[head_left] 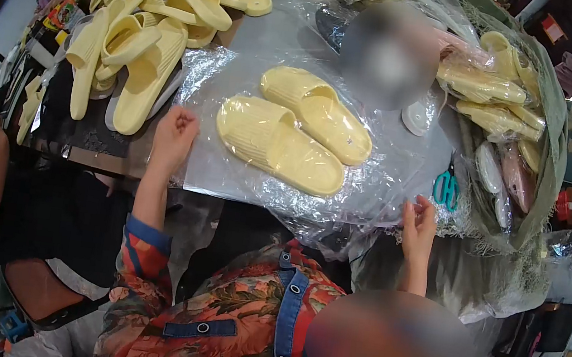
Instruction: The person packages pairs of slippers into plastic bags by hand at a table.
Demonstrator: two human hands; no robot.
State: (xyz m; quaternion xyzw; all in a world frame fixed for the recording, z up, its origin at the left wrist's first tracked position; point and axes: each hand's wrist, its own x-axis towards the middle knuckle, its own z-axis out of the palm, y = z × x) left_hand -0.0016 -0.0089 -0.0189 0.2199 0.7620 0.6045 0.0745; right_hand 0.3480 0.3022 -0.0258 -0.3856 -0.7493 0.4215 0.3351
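The grey counter (pixel 275 40) is carrying crinkled clear plastic film (pixel 390 181), and a pair of pale-yellow slide slippers (pixel 286 146) is lying side by side amid it. The left hand (pixel 176 136) is curling its fingers by the film's left edge, the right hand (pixel 421 225) near its right; whether either is pinching film cannot be told. Teal-handled scissors (pixel 446 189) are lying just beyond the right hand.

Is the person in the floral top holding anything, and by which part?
The left hand and right hand are by opposite sides of the clear plastic; whether either pinches its edge, I cannot tell. Neither holds the yellow slippers.
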